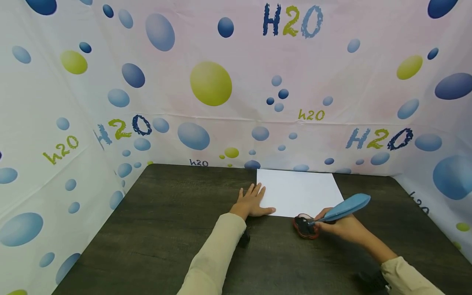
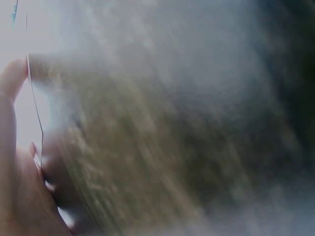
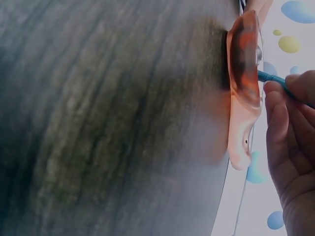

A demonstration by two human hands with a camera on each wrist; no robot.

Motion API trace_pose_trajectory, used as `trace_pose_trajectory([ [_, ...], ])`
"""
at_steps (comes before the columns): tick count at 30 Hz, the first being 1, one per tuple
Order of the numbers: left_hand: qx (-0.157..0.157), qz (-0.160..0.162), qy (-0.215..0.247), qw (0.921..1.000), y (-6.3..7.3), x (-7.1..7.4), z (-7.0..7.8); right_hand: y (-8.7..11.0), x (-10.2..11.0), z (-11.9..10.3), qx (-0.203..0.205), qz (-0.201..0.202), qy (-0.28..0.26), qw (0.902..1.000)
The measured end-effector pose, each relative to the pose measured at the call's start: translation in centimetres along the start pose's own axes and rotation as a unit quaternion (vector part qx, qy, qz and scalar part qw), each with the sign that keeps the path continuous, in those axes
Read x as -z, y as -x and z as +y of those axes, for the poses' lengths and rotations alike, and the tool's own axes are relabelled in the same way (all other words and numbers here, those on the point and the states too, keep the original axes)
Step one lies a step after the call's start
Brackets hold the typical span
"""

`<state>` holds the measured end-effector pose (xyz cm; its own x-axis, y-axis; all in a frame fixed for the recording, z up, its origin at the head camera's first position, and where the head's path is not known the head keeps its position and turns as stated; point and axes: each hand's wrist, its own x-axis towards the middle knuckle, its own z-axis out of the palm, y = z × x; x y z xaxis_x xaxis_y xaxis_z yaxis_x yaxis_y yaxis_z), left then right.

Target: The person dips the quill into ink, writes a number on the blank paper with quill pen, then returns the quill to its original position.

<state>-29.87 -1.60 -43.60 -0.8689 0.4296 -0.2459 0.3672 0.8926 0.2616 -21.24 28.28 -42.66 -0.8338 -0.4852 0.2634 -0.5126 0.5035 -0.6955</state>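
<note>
My left hand (image 1: 251,203) rests spread on the table at the left edge of a white sheet of paper (image 1: 298,192). In the left wrist view, part of this hand (image 2: 29,191) shows at the left edge. My right hand (image 1: 344,226) pinches a blue feather pen (image 1: 348,206), its feather slanting up to the right. The pen's tip points into a small reddish dish (image 1: 307,237) with dark contents, just below the sheet. Seen from the right wrist, the orange dish (image 3: 241,130) stands on the table beside the pen's thin blue shaft (image 3: 270,77). Its tip is hidden there.
A dark wood-grain table (image 1: 177,221) lies under everything. Behind and at both sides hangs a white curtain (image 1: 236,135) printed with blue and green dots and H2O lettering. Dark wrist devices show near both sleeves.
</note>
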Motion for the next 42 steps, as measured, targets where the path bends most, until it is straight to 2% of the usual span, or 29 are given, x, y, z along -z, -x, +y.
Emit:
trace_pose_trajectory([
  [11, 0.003, -0.004, -0.001, 1.0000, 0.19, 0.10, 0.15, 0.08, 0.41, -0.16, -0.013, -0.013, 0.020, 0.9996],
  [22, 0.002, -0.004, -0.002, 1.0000, 0.11, 0.20, 0.21, -0.15, 0.46, -0.37, 0.001, -0.031, 0.027, 0.9992],
  [35, 0.006, -0.006, 0.003, 1.0000, 0.27, 0.24, 0.16, -0.39, 0.04, -0.32, -0.009, -0.025, 0.033, 0.9991],
  [42, 0.008, -0.009, 0.006, 0.9999, 0.27, 0.18, 0.00, -0.36, -0.26, -0.24, 0.014, -0.018, 0.022, 0.9995],
])
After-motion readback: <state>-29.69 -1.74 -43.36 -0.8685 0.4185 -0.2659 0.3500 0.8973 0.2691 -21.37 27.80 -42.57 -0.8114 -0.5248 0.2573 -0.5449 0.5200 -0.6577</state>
